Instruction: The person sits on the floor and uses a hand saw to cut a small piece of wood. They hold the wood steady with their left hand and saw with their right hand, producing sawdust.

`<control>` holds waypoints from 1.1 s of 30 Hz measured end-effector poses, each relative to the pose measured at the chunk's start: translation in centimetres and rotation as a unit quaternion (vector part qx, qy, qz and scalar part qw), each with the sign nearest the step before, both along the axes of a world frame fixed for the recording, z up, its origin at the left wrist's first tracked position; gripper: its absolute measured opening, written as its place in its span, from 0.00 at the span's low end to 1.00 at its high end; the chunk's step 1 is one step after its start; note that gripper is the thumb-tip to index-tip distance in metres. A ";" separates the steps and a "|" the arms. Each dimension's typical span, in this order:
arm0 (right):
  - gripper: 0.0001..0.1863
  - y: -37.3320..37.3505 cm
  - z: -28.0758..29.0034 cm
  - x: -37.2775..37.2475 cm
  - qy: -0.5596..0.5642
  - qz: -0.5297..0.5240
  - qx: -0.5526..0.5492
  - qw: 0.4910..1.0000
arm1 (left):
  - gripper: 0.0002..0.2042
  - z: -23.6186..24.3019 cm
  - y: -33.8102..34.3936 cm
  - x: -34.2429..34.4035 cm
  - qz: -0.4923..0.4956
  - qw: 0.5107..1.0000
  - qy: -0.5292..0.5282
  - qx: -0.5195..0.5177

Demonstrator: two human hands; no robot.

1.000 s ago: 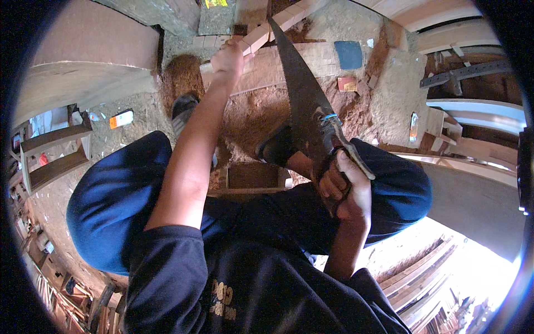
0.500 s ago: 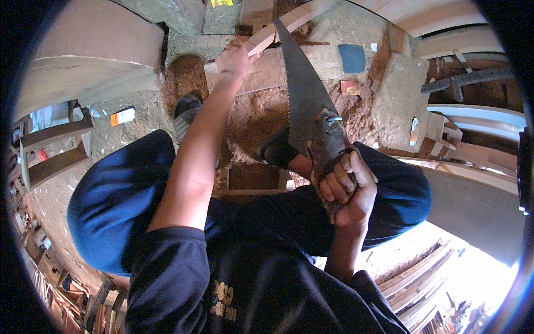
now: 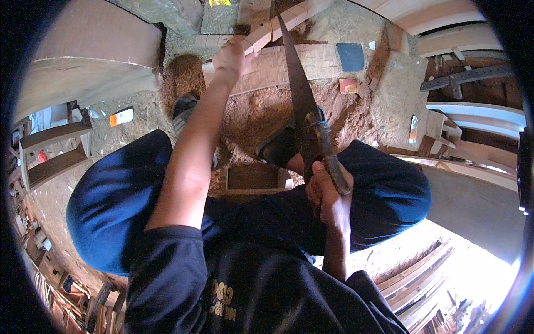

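Note:
My right hand [image 3: 332, 192] is closed round the handle of a handsaw [image 3: 300, 89]. Its long dark blade points away from me and is seen nearly edge-on. The blade's far end lies at a pale wooden strip [image 3: 259, 40] crossed by several dark lines; whether it touches the strip or cuts into it I cannot tell. My left hand [image 3: 229, 58] is closed on the near left end of that strip, left of the blade. Under and beside the strip lies a wide wooden board [image 3: 308, 62] on the ground.
Sawdust [image 3: 245, 119] covers the ground between my feet. A blue-grey flat piece [image 3: 350, 57] and a small red-and-yellow packet [image 3: 349, 86] lie to the right. A large wooden panel [image 3: 94, 39] stands at far left, a small wooden frame [image 3: 55, 136] below it. Timber [image 3: 473, 47] is stacked on the right.
The saw has turned from showing its broad side to nearly edge-on. My right hand has rotated and shifted slightly left. My left hand stays on the wooden strip, almost unmoved.

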State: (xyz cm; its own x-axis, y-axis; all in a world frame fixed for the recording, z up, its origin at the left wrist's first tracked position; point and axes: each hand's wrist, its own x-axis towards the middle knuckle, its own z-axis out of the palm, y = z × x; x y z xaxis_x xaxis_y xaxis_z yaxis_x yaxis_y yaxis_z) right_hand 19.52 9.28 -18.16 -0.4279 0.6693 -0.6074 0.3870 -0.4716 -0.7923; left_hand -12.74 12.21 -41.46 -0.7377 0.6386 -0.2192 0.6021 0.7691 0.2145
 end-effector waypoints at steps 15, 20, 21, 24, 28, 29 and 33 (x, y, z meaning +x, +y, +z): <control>0.11 -2.4 -3.3 -0.4 -0.044 0.103 0.157 0.981 | 0.32 -0.4 -0.1 -1.2 -0.029 0.999 -0.027 0.020; 0.10 -5.5 -4.7 0.5 -0.022 0.157 0.224 0.962 | 0.38 -1.6 -0.3 -1.8 -0.021 0.999 -0.017 0.023; 0.09 -5.8 -5.8 0.5 -0.046 0.167 0.225 0.959 | 0.39 -1.1 0.0 -1.4 -0.016 1.000 -0.015 0.004; 0.09 -5.0 -6.4 -1.0 -0.060 0.128 0.210 0.967 | 0.39 -0.7 0.5 -1.2 -0.015 1.000 -0.018 -0.019; 0.09 -5.8 -5.8 -0.4 -0.080 0.126 0.261 0.954 | 0.36 -1.9 0.0 -1.0 -0.041 0.998 0.002 0.038; 0.10 -6.2 -5.2 0.4 -0.087 0.114 0.266 0.953 | 0.36 -2.1 0.1 -0.7 -0.044 0.997 0.019 0.053; 0.10 -5.7 -7.0 1.9 -0.125 0.115 0.208 0.963 | 0.32 0.8 0.1 0.2 -0.021 0.999 -0.005 0.024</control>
State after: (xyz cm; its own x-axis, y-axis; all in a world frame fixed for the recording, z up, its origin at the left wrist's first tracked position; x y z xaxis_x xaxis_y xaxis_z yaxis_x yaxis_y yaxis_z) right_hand 21.46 3.55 -25.12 -0.4692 0.7816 -0.4110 0.6475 -0.0120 -0.7620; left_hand -12.56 12.28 -40.68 -0.7075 0.6795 -0.1942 0.6317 0.7312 0.2574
